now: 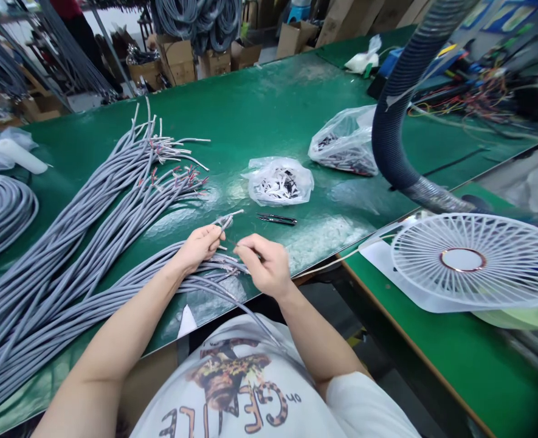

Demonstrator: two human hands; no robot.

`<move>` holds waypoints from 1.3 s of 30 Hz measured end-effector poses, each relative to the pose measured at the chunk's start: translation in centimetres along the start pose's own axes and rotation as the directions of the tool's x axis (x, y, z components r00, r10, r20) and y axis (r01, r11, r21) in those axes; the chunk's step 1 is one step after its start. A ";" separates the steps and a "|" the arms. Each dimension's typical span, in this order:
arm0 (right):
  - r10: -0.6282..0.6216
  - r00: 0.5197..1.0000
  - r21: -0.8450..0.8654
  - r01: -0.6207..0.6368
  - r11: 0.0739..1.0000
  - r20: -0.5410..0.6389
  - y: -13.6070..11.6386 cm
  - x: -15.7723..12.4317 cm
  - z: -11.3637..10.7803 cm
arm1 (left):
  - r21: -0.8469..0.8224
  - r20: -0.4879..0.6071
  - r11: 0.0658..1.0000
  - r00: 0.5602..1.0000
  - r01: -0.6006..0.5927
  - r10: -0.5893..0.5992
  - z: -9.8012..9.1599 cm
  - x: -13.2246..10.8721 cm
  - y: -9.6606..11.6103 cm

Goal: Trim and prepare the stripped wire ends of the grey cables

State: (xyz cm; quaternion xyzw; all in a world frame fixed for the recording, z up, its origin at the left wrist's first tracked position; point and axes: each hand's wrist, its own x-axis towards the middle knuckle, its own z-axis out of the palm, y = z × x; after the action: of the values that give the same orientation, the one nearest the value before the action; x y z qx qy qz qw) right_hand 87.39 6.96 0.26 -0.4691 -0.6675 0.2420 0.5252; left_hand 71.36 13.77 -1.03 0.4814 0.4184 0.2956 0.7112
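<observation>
My left hand (203, 244) is closed on the end of a grey cable (224, 221), its pale tip pointing up to the right. Close beside it, my right hand (265, 260) is pinched, thumb against fingers, on what looks like a thin dark wire (233, 244) at that cable's end. Under both hands lies a bundle of grey cables (136, 286) running off to the left. Black thread snips (276, 219) rest on the table just beyond my right hand. Past them sits an open clear plastic bag (281, 182) of small white and black pieces.
More grey cables (81, 188) with stripped red and white ends lie at left, near a cable coil (4, 210). A second plastic bag (344, 143), a black flexible hose (394, 121) and a white fan (478, 261) stand to the right. The green table (250, 91) ends near my body.
</observation>
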 end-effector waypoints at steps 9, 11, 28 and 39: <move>-0.047 0.998 -0.160 0.042 0.986 -0.032 0.1 -1.1 -3.4 | 0.226 0.135 0.972 0.990 -0.067 0.036 -0.4 -1.1 0.7; -0.089 0.996 -0.220 0.085 0.972 -0.011 0.4 -1.6 -3.8 | 0.375 0.126 0.912 0.984 -0.166 0.128 0.1 -2.0 1.3; -0.156 0.984 -0.434 0.180 0.883 0.092 -0.7 -2.7 -4.3 | 0.839 0.148 0.414 0.880 -0.354 0.451 2.3 -5.6 3.5; -0.130 0.987 -0.326 0.155 0.933 0.096 -0.1 -2.5 -4.0 | 0.821 0.205 0.407 0.873 -0.399 0.442 2.2 -5.4 3.1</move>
State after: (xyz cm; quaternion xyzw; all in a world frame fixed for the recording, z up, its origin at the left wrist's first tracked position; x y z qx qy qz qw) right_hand 91.07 4.07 0.46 -0.4923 -0.7496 0.1041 0.4301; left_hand 70.73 9.49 3.96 0.8456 0.3889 0.2349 0.2803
